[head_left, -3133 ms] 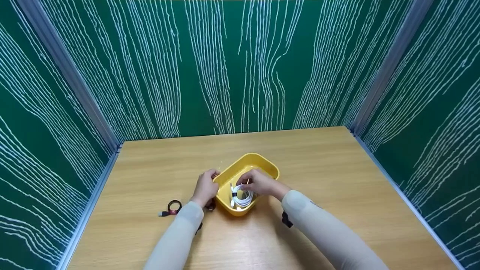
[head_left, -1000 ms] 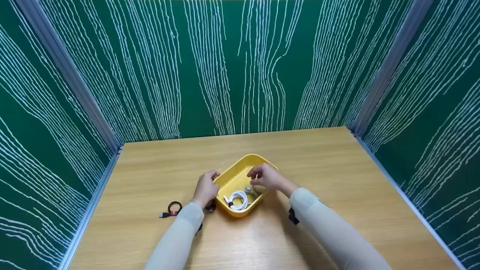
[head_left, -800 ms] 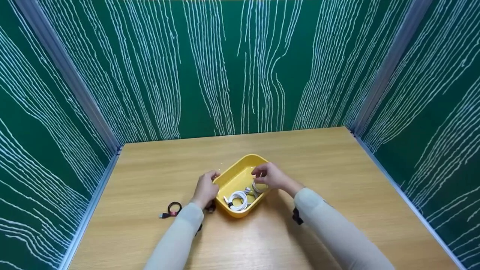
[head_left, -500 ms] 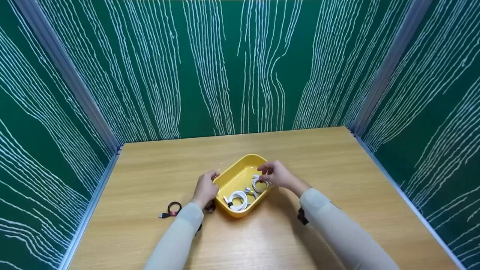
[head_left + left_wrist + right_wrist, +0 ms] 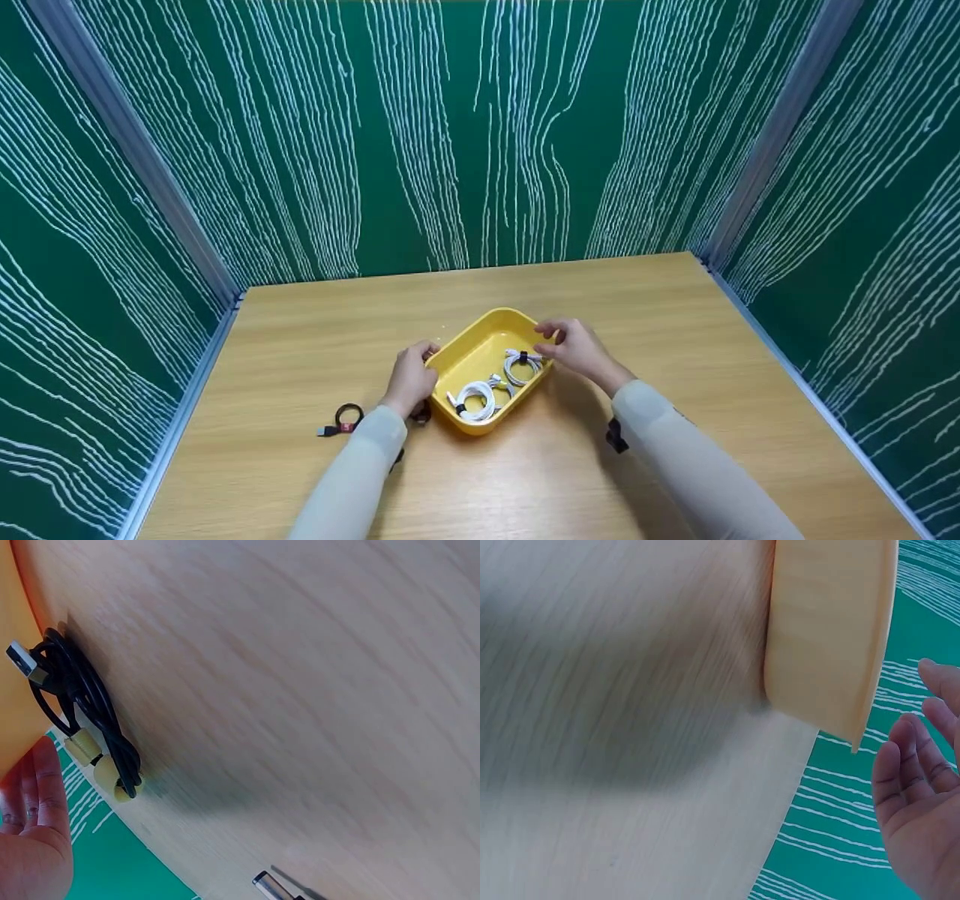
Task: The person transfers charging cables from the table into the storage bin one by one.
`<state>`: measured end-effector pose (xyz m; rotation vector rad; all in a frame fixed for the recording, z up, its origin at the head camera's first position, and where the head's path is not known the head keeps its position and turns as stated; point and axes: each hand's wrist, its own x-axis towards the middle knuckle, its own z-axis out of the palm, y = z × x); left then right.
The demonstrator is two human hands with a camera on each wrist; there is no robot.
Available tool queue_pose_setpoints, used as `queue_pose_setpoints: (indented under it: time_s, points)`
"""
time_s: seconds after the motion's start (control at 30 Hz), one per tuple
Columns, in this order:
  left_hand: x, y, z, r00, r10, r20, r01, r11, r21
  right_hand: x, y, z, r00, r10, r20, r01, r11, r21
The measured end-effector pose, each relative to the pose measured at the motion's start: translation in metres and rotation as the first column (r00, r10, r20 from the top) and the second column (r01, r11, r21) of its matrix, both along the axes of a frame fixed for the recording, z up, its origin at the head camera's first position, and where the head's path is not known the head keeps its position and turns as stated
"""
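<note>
My left grip [image 5: 411,381] holding the yellow rectangular plastic box [image 5: 476,428] at its nine o'clock, my right grip [image 5: 581,351] loosely parted at two, holding nothing, white coiled cables [image 5: 490,402] inside, three to seven o'clock.

The left hand [image 5: 411,377] holds one corner of a yellow bin [image 5: 466,355]; the right hand [image 5: 579,349] is at the other end. Coiled white cables [image 5: 490,405] lie inside, between the hands. Left of both, a coiled black cable [image 5: 346,426] rests on the worktop [image 5: 645,300].
</note>
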<state>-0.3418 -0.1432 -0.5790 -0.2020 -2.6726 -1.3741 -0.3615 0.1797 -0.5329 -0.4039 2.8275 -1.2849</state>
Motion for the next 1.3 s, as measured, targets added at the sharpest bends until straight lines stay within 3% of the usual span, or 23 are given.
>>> queue_pose_setpoints:
  time_s: [0.37,0.63,0.8,1.3]
  points:
    - [0.001,0.001,0.001,1.000,0.012,0.010,-0.012,1.000,0.003,-0.003,0.012,-0.015,0.994,-0.107,-0.006,0.107,0.994,-0.020]
    - [0.002,0.002,0.003,0.999,0.016,0.045,-0.017,1.000,0.013,-0.006,0.010,-0.027,0.986,-0.159,0.053,0.164,0.980,-0.110]
    - [0.000,0.002,0.001,0.999,0.008,0.045,-0.009,1.000,0.021,-0.007,0.006,-0.033,0.976,-0.172,0.130,0.194,0.964,-0.181]
    - [0.000,0.002,0.002,0.999,0.007,0.040,-0.008,1.000,0.013,-0.017,-0.008,-0.055,0.962,-0.249,0.110,0.272,0.901,-0.338]
